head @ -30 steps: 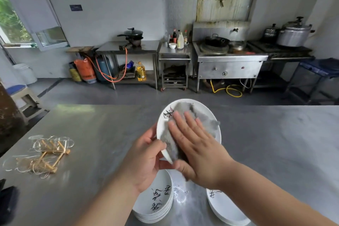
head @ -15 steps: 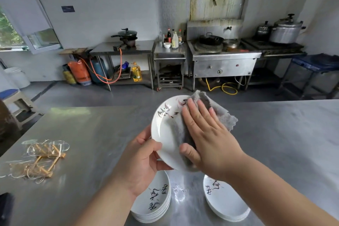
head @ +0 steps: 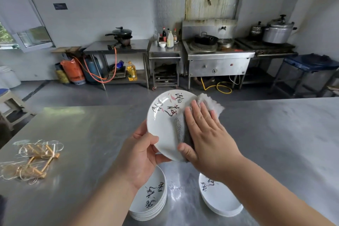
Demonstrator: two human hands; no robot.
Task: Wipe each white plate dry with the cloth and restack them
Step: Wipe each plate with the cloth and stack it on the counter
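Plate (head: 166, 124), white with black brush characters and pink marks, is held tilted above the steel table (head: 82, 134) at the centre of view, with its face turned toward the camera. Its rim is gripped at 7 o'clock by the left hand (head: 139, 156). The thumb is curled over the front face and the fingers are hidden behind.

Grey cloth (head: 180, 128) is pressed against the plate's face, from 2 to 5 o'clock, by the right hand (head: 207, 139). The palm is laid flat, the fingers are straight and slightly spread, and the thumb is stretched out near the rim at 6 o'clock. A corner of the cloth is seen past the rim at 2 o'clock, beyond the fingertips.

Two stacks are noted on the table below the held plate:
- Left stack (head: 148, 202) is at 7 o'clock of the plate, partly hidden by the left wrist. Several rims are visible, but the count cannot be read.
- Right stack (head: 220, 200) is at 5 o'clock, partly hidden by the right forearm, and is lower than the left one.

Gold wire pieces (head: 31, 159) are seen on the table at 9 o'clock, well apart from the stacks.

Background:
- A stove (head: 218, 60) is at 12 o'clock.
- A large pot (head: 278, 32) is at 2 o'clock.
- Gas cylinders (head: 73, 71) are at 10 o'clock.
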